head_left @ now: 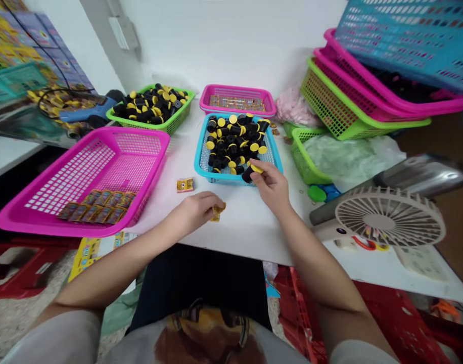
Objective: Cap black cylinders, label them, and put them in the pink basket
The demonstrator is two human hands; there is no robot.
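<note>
My left hand (197,208) rests on the white table (239,222), fingers closed on a small yellow-orange packet (218,211). My right hand (271,184) is at the front edge of the blue basket (199,157), pinching a black cylinder with a yellow cap (251,172). The blue basket holds several more black and yellow cylinders (233,141). Another small orange packet (184,185) lies loose on the table left of my hands.
A large pink basket (148,182) at left holds a row of packets (97,206). Behind stand a green basket of cylinders (151,107), a pink basket (237,101), stacked baskets (353,96) at right and a small fan (388,220).
</note>
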